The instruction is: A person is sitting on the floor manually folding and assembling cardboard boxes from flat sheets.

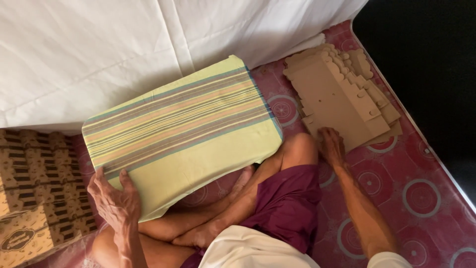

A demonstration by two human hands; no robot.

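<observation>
**Two hands, a striped cushion and a stack of cardboard blanks**

We look down on a person sitting cross-legged on a red floor mat patterned with pale circles. Across their knees lies a yellow-green striped cushion, tilted slightly, its far edge close to a white sheet that hangs down behind it.

The left hand rests on the cushion's near left corner. We see its fingers spread and laid flat over the fabric, the thumb along the edge, so the hand steadies the cushion rather than pinching it.

The right hand reaches out past the right knee to a stack of flat brown cardboard blanks lying on the mat, just beside the cushion's right end. Its fingers lie flat and close together on the near edge of the top sheet, touching it; we cannot tell whether the fingertips have got under the sheet. The blanks are fanned, their notched edges stepping away toward the dark edge of the mat.

At the far left, well apart from the right hand, stand folded printed boxes in brown and black, packed close together beside the left forearm.
</observation>
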